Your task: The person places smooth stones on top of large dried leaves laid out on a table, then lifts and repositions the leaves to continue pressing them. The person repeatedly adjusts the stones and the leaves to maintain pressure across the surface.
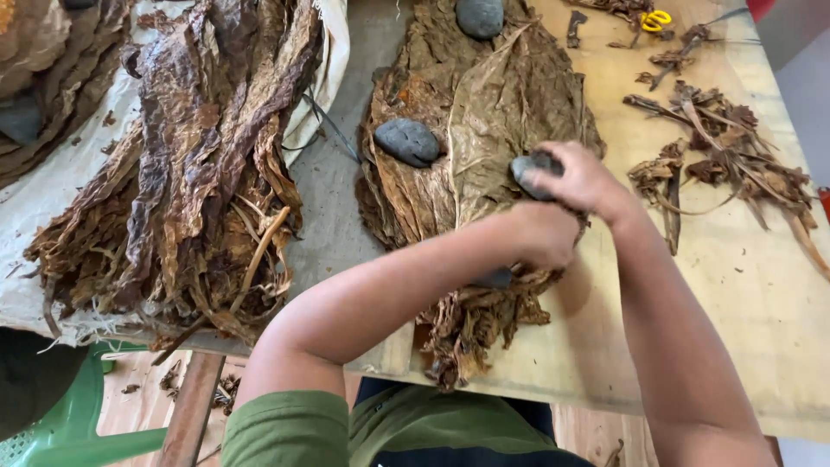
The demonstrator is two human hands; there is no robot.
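Your right hand point(581, 180) is wrapped around a smooth grey stone point(529, 169), gripping it right over the near edge of the flattened leaf stack point(484, 112) on the plywood table point(735, 285). Your left hand point(543, 233) crosses under it with the fingers curled down onto the stems at the bottom of the stack; I can't tell if it's actually pinching a leaf or just pressing, and there's a dark shape under it I can't make out.

Two more weights sit on that stack: a grey stone on the left side point(407, 142) and another at the far end point(479, 15). The loose heap of dark leaves point(199, 173) waits on the white cloth point(52, 190) to your left, and the pulled stems point(718, 147) are piled off to the right.

Stuff I'd watch for:
- These leaves look dry and crinkly, so dropping the stone hard or dragging it could crack the top leaf.
- With your wrists crossed like that, the stone could land on your own left fingers.
- The stem ends hang past the table edge, so a tug there could slide the whole stack out from under the weights.
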